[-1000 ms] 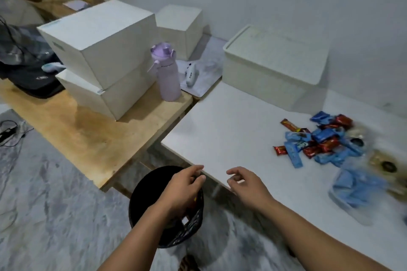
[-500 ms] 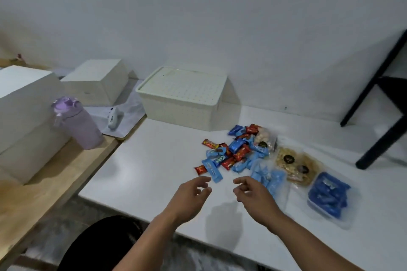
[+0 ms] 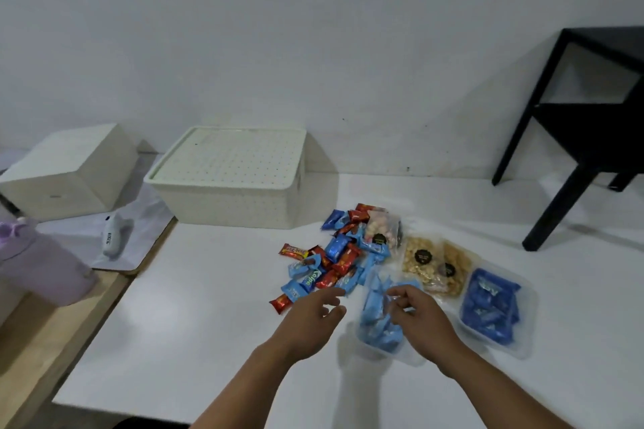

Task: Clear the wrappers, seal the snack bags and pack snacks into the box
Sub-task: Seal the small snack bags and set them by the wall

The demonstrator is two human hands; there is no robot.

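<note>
A pile of small blue and red wrapped snacks [image 3: 331, 259] lies mid-table on the white table [image 3: 195, 306]. To its right lie clear bags: one of light blue snacks [image 3: 378, 322], two of yellowish snacks [image 3: 434, 266], a small one of pale snacks [image 3: 381, 232] and one of dark blue snacks [image 3: 489, 310]. A cream dotted box [image 3: 230, 181] with its lid on stands behind the pile. My left hand [image 3: 310, 320] hovers by the pile's near edge, fingers apart and empty. My right hand [image 3: 423, 320] is over the light blue bag, fingers curled at its top edge; a grip is not clear.
A black stand [image 3: 571, 150] rests on the table at the far right. To the left, a wooden table [image 3: 41, 334] carries a purple bottle [image 3: 41, 265], a plain white box [image 3: 69, 171] and a small white device [image 3: 115, 237] on a mat.
The view swung right from the black bin and the wooden table to the snacks. Both hands moved forward from the table's edge to the pile and the light blue bag.
</note>
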